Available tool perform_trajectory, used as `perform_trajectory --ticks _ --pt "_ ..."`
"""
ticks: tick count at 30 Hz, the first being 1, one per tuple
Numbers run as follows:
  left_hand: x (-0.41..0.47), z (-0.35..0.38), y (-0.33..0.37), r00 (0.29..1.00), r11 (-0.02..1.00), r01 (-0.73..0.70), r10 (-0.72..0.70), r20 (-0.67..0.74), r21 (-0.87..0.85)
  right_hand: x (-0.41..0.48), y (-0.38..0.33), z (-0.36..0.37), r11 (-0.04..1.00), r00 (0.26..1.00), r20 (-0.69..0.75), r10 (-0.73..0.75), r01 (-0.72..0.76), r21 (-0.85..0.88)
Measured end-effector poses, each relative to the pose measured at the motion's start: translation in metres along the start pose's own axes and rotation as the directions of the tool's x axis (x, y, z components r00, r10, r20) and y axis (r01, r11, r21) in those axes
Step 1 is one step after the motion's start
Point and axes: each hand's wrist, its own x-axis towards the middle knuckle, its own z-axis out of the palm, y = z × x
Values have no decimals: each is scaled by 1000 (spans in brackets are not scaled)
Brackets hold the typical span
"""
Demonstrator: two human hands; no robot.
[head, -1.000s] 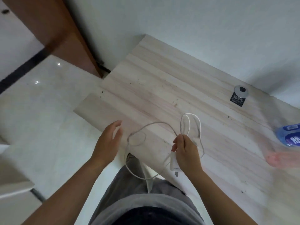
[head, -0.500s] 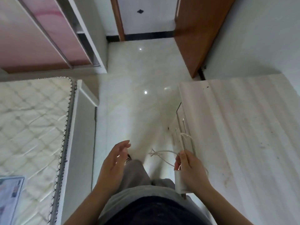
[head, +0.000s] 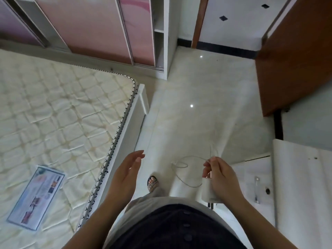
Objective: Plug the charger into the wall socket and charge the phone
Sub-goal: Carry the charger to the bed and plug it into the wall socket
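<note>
Glossy tiled floor, quilted cloth mattress

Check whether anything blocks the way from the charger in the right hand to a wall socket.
Cannot judge: no wall socket shows in this view. The right hand has its grip on the white charger, prongs pointing down, with the cable looping loose over open floor. The left hand is open and empty.

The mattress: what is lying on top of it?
One printed sheet lies flat on the mattress, near its left side. The rest in view is bare; the left arm covers a little of its edge.
</note>
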Motion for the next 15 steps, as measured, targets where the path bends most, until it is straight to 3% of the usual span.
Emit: perform_trajectory --ticks 6,15 --pt "95 -47 38 999 998 -45 46 8 -36 73 -72 34 997 997 -40 -69 70 23" --pt "236 -52 79 998 998 -50 49 27 28 189 -131 48 996 996 -91 1 8 93"
